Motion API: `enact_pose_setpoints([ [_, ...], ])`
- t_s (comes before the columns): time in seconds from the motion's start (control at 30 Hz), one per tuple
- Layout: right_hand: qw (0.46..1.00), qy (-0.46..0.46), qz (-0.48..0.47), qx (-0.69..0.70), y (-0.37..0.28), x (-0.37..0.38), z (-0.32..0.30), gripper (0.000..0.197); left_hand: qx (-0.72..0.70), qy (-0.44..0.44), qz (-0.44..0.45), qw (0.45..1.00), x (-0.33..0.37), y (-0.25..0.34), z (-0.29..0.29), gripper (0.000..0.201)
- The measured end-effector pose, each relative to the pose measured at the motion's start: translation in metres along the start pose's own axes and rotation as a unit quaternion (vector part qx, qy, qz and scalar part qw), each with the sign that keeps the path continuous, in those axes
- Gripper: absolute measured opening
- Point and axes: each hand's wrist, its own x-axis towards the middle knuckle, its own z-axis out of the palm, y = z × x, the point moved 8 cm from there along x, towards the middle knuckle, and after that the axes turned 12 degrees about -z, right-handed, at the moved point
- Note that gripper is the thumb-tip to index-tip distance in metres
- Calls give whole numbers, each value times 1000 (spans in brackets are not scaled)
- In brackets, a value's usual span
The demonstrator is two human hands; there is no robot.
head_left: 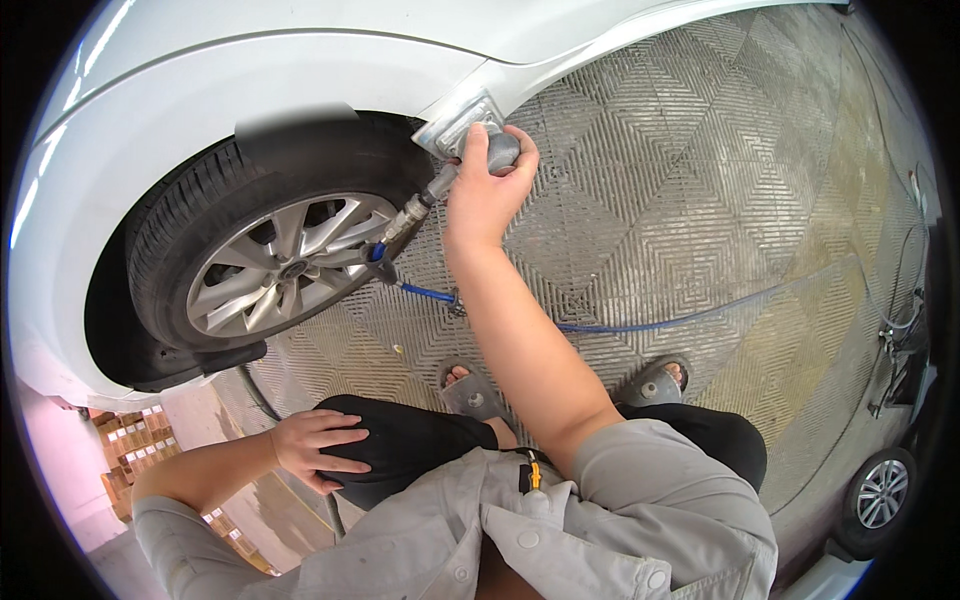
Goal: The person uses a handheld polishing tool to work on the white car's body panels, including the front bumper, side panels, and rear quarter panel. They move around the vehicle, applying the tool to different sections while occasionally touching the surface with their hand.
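Observation:
My right hand (490, 185) is wrapped over the rounded grey body of an air sander (501, 152). Its flat rectangular pad (452, 125) lies against the white car's body (400, 70), at the panel edge just behind the wheel arch. From the sander's handle, a metal coupling (404, 217) leads to a blue air hose (428, 293) that passes under my right forearm. My left hand (318, 447) rests on my bent knee in black trousers, fingers spread, holding nothing. Beside the sander stands the car's wheel (292, 270), with a black tyre and silver spokes.
The blue hose runs right across the ribbed floor mats (680, 200). My sandalled feet (470, 390) stand on them. At the far right are another wheel (880, 495) and looped hoses (915, 260). Stacked brown boxes (140, 440) show at the lower left.

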Motion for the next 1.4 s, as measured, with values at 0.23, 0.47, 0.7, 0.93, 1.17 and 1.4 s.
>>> enact_pose_setpoints([
  [0.23, 999, -23, -33, -23, 15, -7, 1, 49, -3, 3, -3, 1000, -2, 1, 3, 52],
  [0.47, 997, 68, 26, 10, 31, 13, -16, 43, 5, 4, -7, 1000, -2, 0, 1, 53],
  [0.7, 1000, -1, -29, 4, 13, -6, 1, 44, -1, -9, -1, 1000, 1, -1, 0, 53],
  [0.93, 997, 58, 33, 35, 55, 21, -25, 42, -3, 6, 7, 1000, -3, -1, 1, 55],
  [1.17, 987, 71, 118, 80, 89, 31, -42, 42, 2, 26, 16, 1000, -3, -1, 1, 52],
  [1.4, 999, 9, 47, 9, 49, 69, -37, 40, -4, 24, 16, 1000, -2, -4, 1, 52],
])
